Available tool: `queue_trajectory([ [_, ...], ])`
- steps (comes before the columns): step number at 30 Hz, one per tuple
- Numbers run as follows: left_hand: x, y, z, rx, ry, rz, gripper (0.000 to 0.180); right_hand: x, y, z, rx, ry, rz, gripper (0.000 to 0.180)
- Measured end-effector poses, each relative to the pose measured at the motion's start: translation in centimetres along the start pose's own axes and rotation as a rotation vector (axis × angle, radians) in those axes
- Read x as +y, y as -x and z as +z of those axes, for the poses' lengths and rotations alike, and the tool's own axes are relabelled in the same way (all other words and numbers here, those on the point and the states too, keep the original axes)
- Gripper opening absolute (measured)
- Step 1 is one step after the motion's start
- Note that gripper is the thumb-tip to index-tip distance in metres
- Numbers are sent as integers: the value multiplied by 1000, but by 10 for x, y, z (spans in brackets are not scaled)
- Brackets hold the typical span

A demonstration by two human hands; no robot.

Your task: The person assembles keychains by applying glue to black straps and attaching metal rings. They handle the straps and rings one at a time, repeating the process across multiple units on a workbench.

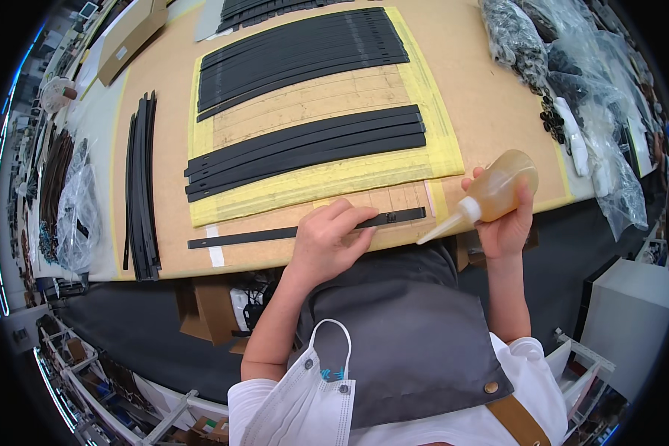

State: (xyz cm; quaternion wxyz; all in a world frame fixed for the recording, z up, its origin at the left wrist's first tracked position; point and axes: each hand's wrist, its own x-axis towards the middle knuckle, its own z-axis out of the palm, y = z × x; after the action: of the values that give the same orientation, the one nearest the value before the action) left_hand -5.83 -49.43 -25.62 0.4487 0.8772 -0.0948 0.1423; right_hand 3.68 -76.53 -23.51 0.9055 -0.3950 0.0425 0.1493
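My right hand is wrapped round a translucent squeeze bottle of amber liquid. The bottle is tilted, with its long pale nozzle pointing down and left, near the right end of a black strap. That strap lies crosswise along the near edge of the table and has a small loop or buckle near its right end. Bent over the strap's middle, my left hand has its fingers closed on it. Part of the strap is hidden under those fingers.
Beyond lies a yellow-edged board bearing a few black straps and a larger stack. More straps lie lengthwise at left. A cardboard box stands far left; clear plastic bags crowd the right side.
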Motion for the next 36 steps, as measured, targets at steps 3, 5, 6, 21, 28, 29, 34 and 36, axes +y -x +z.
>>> queue_trajectory([
  [3,9,-9,-15,-88,54,-59,27,-3,-14,-12,-3,-158,-26,56],
  [5,16,-23,-40,-191,115,-162,31,-5,-25,-31,-29,-241,-16,57],
  [6,13,-32,-53,-121,141,-55,34,-5,-29,-40,-72,-294,-16,55],
  [21,-29,76,-100,991,32,-443,21,-5,-37,-57,-213,-526,40,51],
  [28,-11,95,-94,474,-656,-557,21,-6,-38,-58,-234,-515,64,51],
  [29,-9,82,-93,355,-615,-441,22,-6,-37,-56,-201,-492,40,53],
  [34,2,36,-73,-77,-367,-281,20,-4,-37,-49,-167,-457,-2,59],
  [36,1,28,-71,-212,-261,-350,19,-4,-36,-49,-165,-463,1,59],
])
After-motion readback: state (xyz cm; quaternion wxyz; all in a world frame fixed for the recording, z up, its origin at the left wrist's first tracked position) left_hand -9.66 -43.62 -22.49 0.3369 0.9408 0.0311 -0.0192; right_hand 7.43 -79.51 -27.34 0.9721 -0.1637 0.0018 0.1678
